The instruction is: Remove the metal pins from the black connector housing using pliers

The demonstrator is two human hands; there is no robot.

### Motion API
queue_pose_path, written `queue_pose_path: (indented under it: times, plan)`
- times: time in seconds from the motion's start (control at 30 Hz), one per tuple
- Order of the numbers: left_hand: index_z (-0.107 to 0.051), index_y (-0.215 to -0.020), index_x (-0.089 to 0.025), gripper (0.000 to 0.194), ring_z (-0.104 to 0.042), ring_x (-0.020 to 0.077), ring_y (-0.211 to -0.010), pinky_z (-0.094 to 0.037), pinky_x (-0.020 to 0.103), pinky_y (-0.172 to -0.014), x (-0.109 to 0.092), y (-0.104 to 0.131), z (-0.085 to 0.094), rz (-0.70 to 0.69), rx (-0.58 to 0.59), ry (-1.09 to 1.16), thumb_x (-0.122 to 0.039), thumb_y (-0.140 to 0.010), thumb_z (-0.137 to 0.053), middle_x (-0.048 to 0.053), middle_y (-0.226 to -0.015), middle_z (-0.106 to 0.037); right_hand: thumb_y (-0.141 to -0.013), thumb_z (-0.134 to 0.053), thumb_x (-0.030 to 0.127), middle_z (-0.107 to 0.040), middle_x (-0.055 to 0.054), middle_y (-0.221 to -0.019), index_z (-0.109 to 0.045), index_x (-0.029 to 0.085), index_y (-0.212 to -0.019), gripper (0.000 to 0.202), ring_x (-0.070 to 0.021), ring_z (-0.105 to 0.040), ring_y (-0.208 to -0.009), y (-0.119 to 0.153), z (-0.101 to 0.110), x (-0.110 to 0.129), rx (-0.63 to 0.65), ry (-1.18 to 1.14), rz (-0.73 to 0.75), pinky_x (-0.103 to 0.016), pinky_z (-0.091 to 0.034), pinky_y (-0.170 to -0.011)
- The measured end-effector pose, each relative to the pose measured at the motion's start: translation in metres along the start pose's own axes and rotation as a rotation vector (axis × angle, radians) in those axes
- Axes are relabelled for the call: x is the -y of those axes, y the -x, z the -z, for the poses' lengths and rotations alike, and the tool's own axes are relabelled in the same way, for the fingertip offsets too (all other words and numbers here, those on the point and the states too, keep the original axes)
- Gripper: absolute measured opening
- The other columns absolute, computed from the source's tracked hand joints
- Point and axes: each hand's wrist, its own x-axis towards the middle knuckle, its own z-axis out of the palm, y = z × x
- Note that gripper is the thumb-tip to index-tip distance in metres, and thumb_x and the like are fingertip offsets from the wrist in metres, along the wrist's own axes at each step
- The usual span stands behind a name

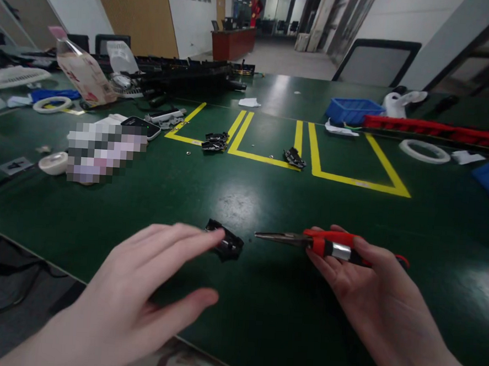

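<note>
A small black part [230,245] lies on the green table in front of me. My left hand [151,288] is over its left end, fingertips at the part, thumb held apart below; whether the fingertips touch it is unclear. My right hand [358,278] is wrapped round the red and black handles of long-nose pliers [284,238]. The pliers' tips point left and stop a little short of the black part. A tiny dark speck [250,240] lies between the tips and the part.
Yellow tape [352,182] marks several bays on the green table [177,201]. Black parts [214,142] and another [294,158] lie by them. A blue bin [352,110], a red strip [434,131] and a white ring [424,151] are at right; a bottle [85,74] stands left.
</note>
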Motion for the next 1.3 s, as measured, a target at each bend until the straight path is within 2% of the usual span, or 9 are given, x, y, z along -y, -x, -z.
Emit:
queue_pose_path:
  times: [0.1,0.2,0.43,0.63,0.73,0.9,1.03,1.17,1.3]
  plan:
    - [-0.037,-0.151,-0.016,0.081,-0.056,0.0349,-0.119,-0.052,0.048,-0.089,-0.006,-0.036,-0.023,0.122,-0.138,-0.346,-0.065,-0.090,-0.058,0.017,-0.141,-0.053,-0.059,-0.090,0.029,-0.076,-0.009,-0.111,-0.061,0.021,-0.118,0.066,-0.0236,-0.075,-0.098,0.001,0.000,-0.001,0.005,0.025,0.001,-0.028,-0.061,-0.087]
    - [-0.028,-0.153,-0.007,0.101,-0.055,0.0370,-0.118,-0.052,0.048,-0.088,-0.009,-0.048,-0.047,0.200,-0.107,-0.436,-0.076,-0.084,-0.055,0.021,-0.145,-0.050,-0.057,-0.091,0.031,-0.076,-0.009,-0.109,-0.062,0.022,-0.114,0.065,-0.0234,-0.075,-0.098,0.001,-0.001,-0.003,-0.017,0.052,-0.008,-0.028,-0.062,-0.086]
    - [-0.008,-0.159,-0.013,0.093,-0.055,0.0337,-0.121,-0.051,0.047,-0.095,0.000,-0.044,-0.062,0.259,-0.030,-0.299,-0.049,-0.091,-0.061,0.018,-0.143,-0.052,-0.054,-0.092,0.030,-0.075,-0.009,-0.114,-0.063,0.022,-0.110,0.064,-0.0244,-0.073,-0.105,0.001,-0.006,-0.004,-0.046,0.060,-0.007,-0.028,-0.061,-0.087]
    - [0.013,-0.159,-0.021,0.103,-0.045,0.0316,-0.138,-0.046,0.048,-0.110,0.006,-0.040,-0.059,0.233,0.030,0.011,-0.037,-0.091,-0.062,0.017,-0.156,-0.038,-0.059,-0.090,0.033,-0.073,-0.009,-0.119,-0.061,0.022,-0.121,0.070,-0.0255,-0.070,-0.111,0.003,-0.005,-0.005,-0.036,0.138,-0.009,-0.030,-0.061,-0.089]
    - [-0.003,-0.160,-0.021,0.098,-0.045,0.0334,-0.137,-0.045,0.052,-0.111,0.008,-0.040,-0.059,0.273,0.007,0.030,-0.040,-0.089,-0.067,0.016,-0.149,-0.044,-0.058,-0.090,0.037,-0.070,-0.009,-0.125,-0.061,0.024,-0.124,0.073,-0.0264,-0.068,-0.115,0.003,-0.002,-0.006,-0.030,0.166,-0.019,-0.031,-0.061,-0.088]
    - [-0.046,-0.141,-0.021,0.061,-0.054,0.0313,-0.122,-0.051,0.051,-0.100,0.003,-0.042,-0.050,0.274,0.079,0.093,-0.045,-0.089,-0.067,0.012,-0.134,-0.052,-0.055,-0.092,0.046,-0.068,-0.007,-0.129,-0.062,0.027,-0.124,0.077,-0.0280,-0.067,-0.116,0.010,0.001,-0.006,0.069,0.238,0.023,-0.033,-0.062,-0.087]
    - [-0.052,-0.132,-0.022,0.065,-0.058,0.0254,-0.111,-0.054,0.040,-0.089,-0.004,-0.041,-0.040,0.228,0.078,0.273,-0.048,-0.078,-0.077,0.008,-0.126,-0.054,-0.053,-0.092,0.047,-0.073,-0.003,-0.115,-0.070,0.032,-0.107,0.060,-0.0258,-0.072,-0.102,0.020,-0.004,-0.007,0.083,0.282,0.220,-0.031,-0.064,-0.076]
    - [-0.054,-0.126,-0.021,0.066,-0.058,0.0223,-0.104,-0.053,0.035,-0.084,-0.008,-0.041,-0.035,0.153,0.041,0.320,-0.046,-0.071,-0.082,0.006,-0.120,-0.055,-0.043,-0.093,0.053,-0.074,-0.002,-0.105,-0.073,0.034,-0.096,0.060,-0.0262,-0.073,-0.092,0.025,-0.008,-0.009,0.105,0.278,0.216,-0.032,-0.064,-0.066]
    - [-0.054,-0.129,-0.019,0.068,-0.059,0.0220,-0.104,-0.053,0.034,-0.085,-0.008,-0.040,-0.036,0.088,0.011,0.335,-0.048,-0.073,-0.080,0.008,-0.119,-0.055,-0.049,-0.091,0.056,-0.073,0.000,-0.109,-0.073,0.037,-0.099,0.057,-0.0242,-0.072,-0.094,0.028,-0.007,-0.013,0.086,0.272,0.206,-0.030,-0.063,-0.068]
